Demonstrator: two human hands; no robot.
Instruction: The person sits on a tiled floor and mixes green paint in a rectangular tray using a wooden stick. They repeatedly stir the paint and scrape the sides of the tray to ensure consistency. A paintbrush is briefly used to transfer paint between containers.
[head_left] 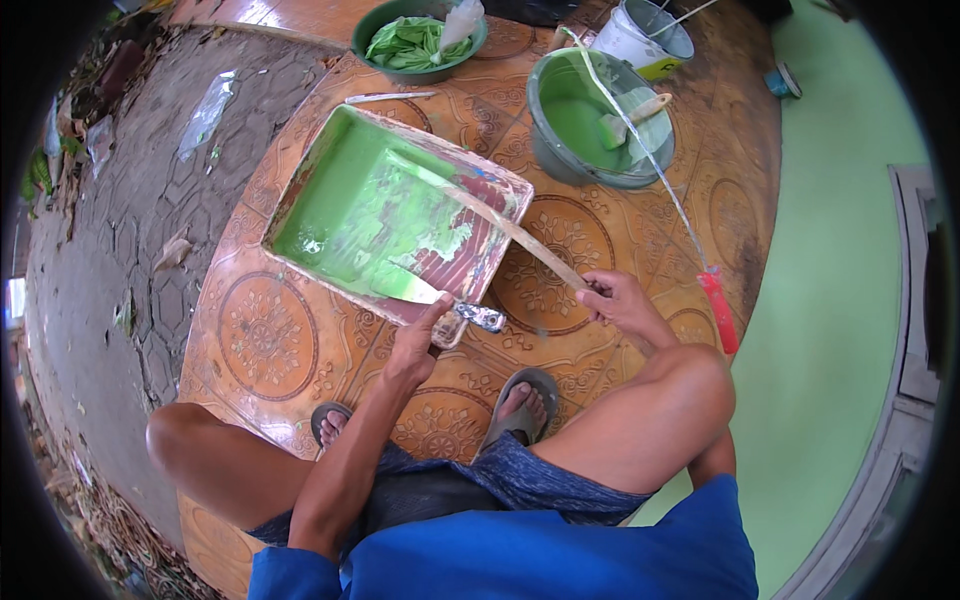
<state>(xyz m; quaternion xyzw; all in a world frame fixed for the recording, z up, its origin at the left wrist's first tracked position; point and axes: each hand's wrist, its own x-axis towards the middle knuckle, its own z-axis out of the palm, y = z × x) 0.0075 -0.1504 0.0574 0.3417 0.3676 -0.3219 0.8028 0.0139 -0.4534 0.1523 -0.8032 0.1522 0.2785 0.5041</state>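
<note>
A shallow paint tray (480, 165) with wet green paint in it lies on the tiled floor in front of my feet. My right hand (615, 302) is closed round the near end of a long wooden stick (520, 235). The stick's far end, coated in green, reaches over the tray. At the tray's near edge, my left hand (420, 340) is closed on a putty knife (410, 288), thumb near its neck. Green paint smears the blade, which lies over the tray, and the mottled handle (482, 317) sticks out to the right. Most left fingers are hidden beneath.
A grey bucket (545, 145) of green paint holds a brush (630, 118); a roller frame with red handle (718, 310) leans across it. Behind are a white bucket (620, 38) and a green basin (410, 74) with green plastic. A pale green wall (835, 250) stands at right.
</note>
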